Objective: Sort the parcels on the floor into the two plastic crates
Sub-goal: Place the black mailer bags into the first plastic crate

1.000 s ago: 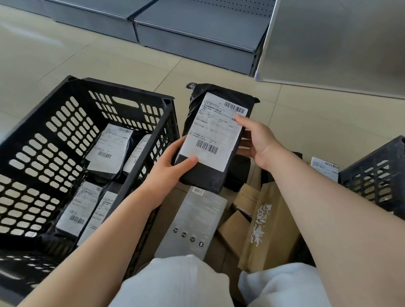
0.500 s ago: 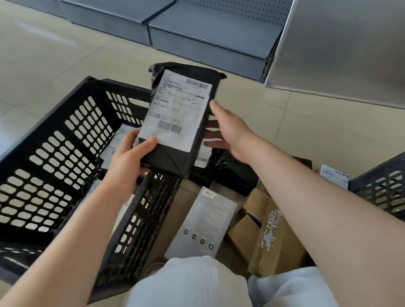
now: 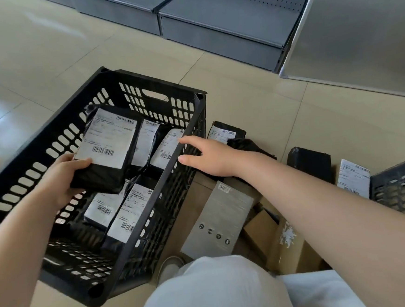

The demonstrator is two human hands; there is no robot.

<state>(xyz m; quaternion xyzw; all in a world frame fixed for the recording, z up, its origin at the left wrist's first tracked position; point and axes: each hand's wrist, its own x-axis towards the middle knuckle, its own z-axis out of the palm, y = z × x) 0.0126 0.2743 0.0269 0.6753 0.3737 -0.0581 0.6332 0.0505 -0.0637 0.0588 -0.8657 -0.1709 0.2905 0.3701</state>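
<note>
My left hand grips the near end of a black parcel with a white label and holds it above the inside of the black crate on the left. Several black labelled parcels lie in that crate. My right hand is open, fingers spread, over the crate's right rim, holding nothing. On the floor right of the crate lie black parcels, a grey flat box and brown cardboard boxes. A second dark crate shows at the right edge.
Grey metal shelving bases stand at the back, and a grey panel leans at the right. Beige floor tiles spread left and behind the crate. My knees in light trousers fill the bottom middle.
The black parcel has moved left from over the floor pile to above the left crate. My right hand has let go of it and now hovers open by the crate's rim.
</note>
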